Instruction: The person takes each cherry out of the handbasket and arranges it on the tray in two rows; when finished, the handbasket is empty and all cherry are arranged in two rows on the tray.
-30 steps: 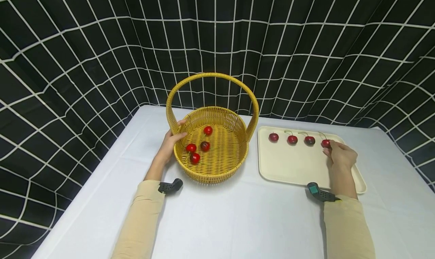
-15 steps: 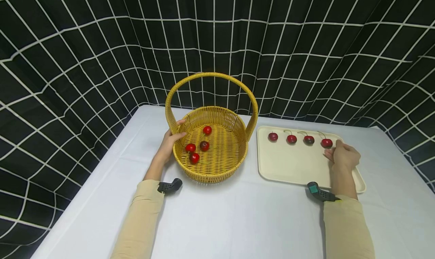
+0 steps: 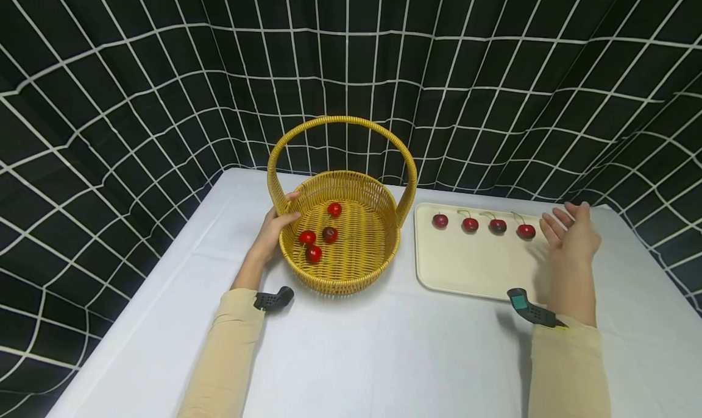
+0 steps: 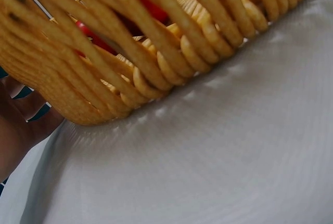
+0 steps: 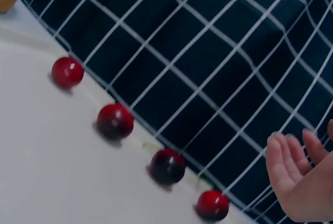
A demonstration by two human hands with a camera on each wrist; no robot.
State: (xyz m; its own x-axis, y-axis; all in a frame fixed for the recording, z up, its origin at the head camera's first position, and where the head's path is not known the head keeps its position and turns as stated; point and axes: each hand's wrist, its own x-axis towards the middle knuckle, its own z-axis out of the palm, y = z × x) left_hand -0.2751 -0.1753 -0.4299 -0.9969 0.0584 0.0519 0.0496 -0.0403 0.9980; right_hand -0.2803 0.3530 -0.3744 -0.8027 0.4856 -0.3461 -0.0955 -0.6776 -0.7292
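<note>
A yellow wicker basket (image 3: 341, 284) with a tall arched handle stands mid-table, several red cherries (image 3: 313, 254) inside on its left half. My left hand (image 3: 269, 234) grips the basket's left side by the handle base, thumb over the rim; in the left wrist view (image 4: 15, 130) the weave hides part of its fingers. On the cream tray (image 3: 471, 265) to the right, several dark red cherries lie in a row along the far edge. My right hand (image 3: 573, 238) is raised over the tray's right end, fingers relaxed and holding nothing, just right of the last cherry (image 3: 525, 231).
A white cloth (image 3: 384, 357) covers the table. Black curtain with a white grid (image 3: 362, 58) hangs behind and at both sides, close to the far table edge. A narrow strip of cloth separates basket and tray.
My right hand has let go of the rightmost cherry, which stays on the tray, and has lifted away to the right. The left hand and basket have not visibly moved.
</note>
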